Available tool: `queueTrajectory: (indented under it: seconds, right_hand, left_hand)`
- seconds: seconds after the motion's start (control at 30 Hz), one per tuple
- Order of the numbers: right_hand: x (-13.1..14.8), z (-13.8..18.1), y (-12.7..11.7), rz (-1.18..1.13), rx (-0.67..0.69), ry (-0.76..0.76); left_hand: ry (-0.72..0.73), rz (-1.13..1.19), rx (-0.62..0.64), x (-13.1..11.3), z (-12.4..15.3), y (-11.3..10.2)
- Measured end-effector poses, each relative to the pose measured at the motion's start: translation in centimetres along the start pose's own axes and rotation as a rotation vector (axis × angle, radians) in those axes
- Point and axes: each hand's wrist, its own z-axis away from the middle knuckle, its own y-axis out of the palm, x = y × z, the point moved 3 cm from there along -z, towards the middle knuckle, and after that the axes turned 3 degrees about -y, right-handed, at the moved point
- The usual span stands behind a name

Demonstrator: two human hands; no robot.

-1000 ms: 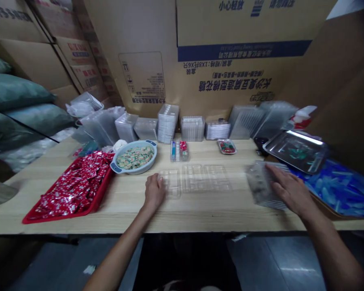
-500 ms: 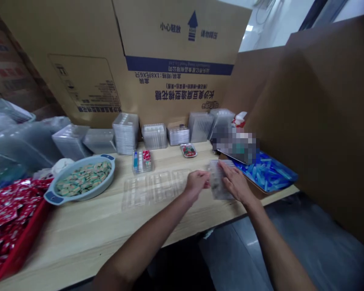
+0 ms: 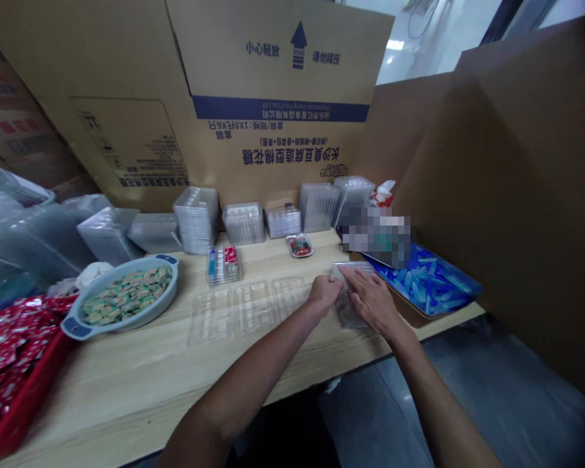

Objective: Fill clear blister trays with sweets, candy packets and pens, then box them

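Observation:
My left hand [image 3: 324, 292] and my right hand [image 3: 370, 302] both grip a stack of clear plastic trays [image 3: 348, 305] near the table's front edge. The stack is tilted, and my fingers cover much of it. To the left of my left hand, several flat clear trays [image 3: 244, 309] lie on the wooden table [image 3: 127, 390]. Farther back stand a small clear tray with blue and red contents [image 3: 223, 265] and a small tray of red and green sweets [image 3: 299, 246].
Stacked clear trays [image 3: 244, 224] line the back of the table against a cardboard box [image 3: 273, 130]. A blue-handled dish of wrapped sweets [image 3: 119, 299] and a red tray of red packets [image 3: 14, 370] are on the left. A blue-filled tray [image 3: 431, 283] is on the right, below a pixelated object [image 3: 377, 237].
The view has swung right. My left hand has left the flat trays and joined my right on the clear stack, which has moved left and stands more steeply tilted.

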Motion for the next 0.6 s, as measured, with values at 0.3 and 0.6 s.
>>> queueTrajectory:
  seconds: [0.3, 0.6]
  right_hand:
    - [-2.8, -3.5, 1.4, 0.115, 0.047, -0.034]
    - [6.9, -4.9, 2.5, 0.037, -0.078, -0.079]
  left_hand:
    - [0.26, 0.289, 0.03, -7.8, 7.4, -15.4]
    - [0.062, 0.386, -0.469, 0.0, 24.7, -36.0]
